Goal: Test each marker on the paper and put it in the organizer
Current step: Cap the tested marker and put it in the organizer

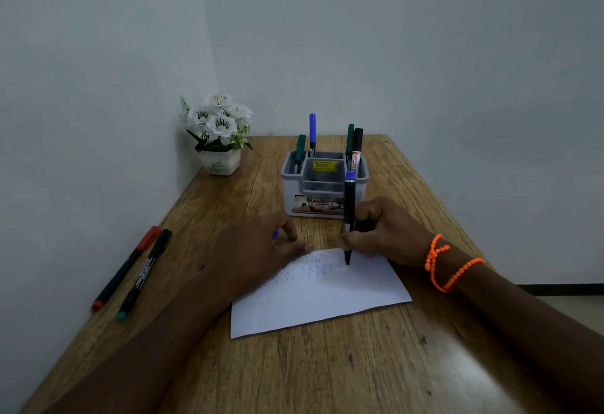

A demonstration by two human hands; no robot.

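My right hand (385, 234) grips a black marker with a blue end (349, 204), held upright with its tip on the white paper (320, 299). Blue zigzag lines run across the sheet beside the tip. My left hand (258, 250) rests on the paper's upper left edge, and a small blue cap (275, 234) shows between its fingers. Behind the paper stands the grey organizer (323, 185), holding several markers: two green, one blue, one black. A red-capped marker (125, 270) and a black marker with a green end (143, 276) lie at the table's left edge.
A white pot of artificial white flowers (220, 132) stands in the back left corner against the wall. The wooden table (327, 364) runs along the left wall. An orange bead bracelet (444, 266) circles my right wrist.
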